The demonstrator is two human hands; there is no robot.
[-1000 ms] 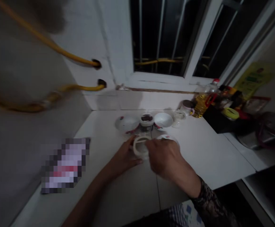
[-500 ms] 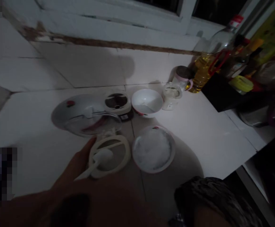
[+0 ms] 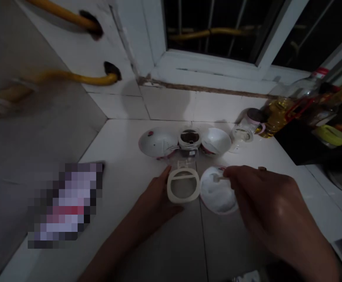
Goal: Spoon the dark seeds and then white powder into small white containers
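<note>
My left hand [image 3: 156,196] is wrapped round the left side of a pale seasoning jar [image 3: 183,200], whose lid is flipped up at the back. Pale contents show inside its opening. My right hand [image 3: 265,196] grips a small white spoon [image 3: 218,179], mostly hidden by the fingers, its end in a bowl [image 3: 203,201] of white granules [image 3: 216,196]. That bowl stands just right of the jar. Behind the jar is a second seasoning jar [image 3: 190,147] with dark contents, between a wide bowl [image 3: 159,150] and a smaller white bowl [image 3: 218,143].
A third seasoning jar [image 3: 241,135] and a lidded mug [image 3: 251,119] stand at the back right, beside a large oil bottle [image 3: 279,111]. A black box [image 3: 291,145] is farther right. A blurred-out flat object [image 3: 67,203] lies at left. Yellow pipes [image 3: 79,78] run along the wall.
My right hand has moved the spoon from over the jar to the bowl of white granules at right. My left hand stays on the jar. The view has tilted up and shifted left.
</note>
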